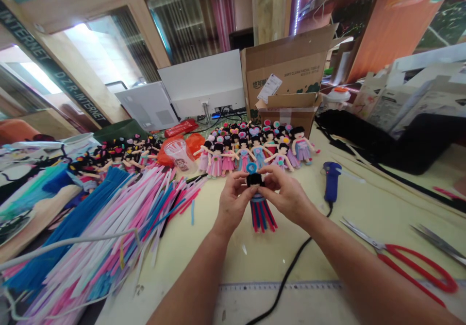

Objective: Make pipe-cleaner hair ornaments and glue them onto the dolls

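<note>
A small pipe-cleaner doll (262,213) is held upright above the table between both hands. It has black hair, a blue ring on top of its head and a skirt of pink and dark blue strips. My left hand (234,196) pinches the doll's head from the left, thumb in front. From the other side my right hand (285,189) closes on the same head, its thumb meeting the left one. The thumbs hide the doll's face and upper body. Just behind stand rows of finished-looking dolls (257,150) in pink, blue and purple skirts.
To the right lie a blue glue gun (331,181) with a black cord, red-handled scissors (393,249) and a second metal blade (437,242). Bundles of pipe cleaners (94,232) cover the left. A cardboard box (284,77) stands behind; a ruler (284,287) runs along the front.
</note>
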Demonstrator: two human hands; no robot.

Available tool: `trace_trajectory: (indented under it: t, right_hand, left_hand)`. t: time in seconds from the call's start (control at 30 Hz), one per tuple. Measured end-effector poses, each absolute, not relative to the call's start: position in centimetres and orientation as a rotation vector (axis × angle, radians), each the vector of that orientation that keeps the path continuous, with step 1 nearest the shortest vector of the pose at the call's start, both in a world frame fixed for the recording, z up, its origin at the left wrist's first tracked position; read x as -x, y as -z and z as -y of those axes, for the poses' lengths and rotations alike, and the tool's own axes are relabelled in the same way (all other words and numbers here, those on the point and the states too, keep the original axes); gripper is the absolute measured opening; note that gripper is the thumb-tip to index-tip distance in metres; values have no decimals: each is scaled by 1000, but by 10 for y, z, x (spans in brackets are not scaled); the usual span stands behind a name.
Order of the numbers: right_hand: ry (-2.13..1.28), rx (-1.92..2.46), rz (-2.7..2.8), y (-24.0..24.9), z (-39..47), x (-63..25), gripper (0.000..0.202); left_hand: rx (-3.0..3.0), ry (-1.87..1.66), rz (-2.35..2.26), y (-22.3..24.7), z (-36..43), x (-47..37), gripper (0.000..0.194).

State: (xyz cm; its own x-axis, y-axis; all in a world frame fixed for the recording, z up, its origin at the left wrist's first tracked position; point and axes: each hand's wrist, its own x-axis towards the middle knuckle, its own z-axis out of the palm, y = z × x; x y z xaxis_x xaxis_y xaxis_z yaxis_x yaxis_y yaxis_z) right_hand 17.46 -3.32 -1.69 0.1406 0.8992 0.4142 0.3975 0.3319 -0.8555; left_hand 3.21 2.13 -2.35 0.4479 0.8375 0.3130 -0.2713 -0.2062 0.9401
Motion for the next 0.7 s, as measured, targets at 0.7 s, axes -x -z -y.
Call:
trace_trajectory:
  t: [0.7]
  right_hand:
    - [-459,1260,1392,14,37,-168,24]
  left_hand:
    - [-1336,-1187,-567,23,-16,-38,37]
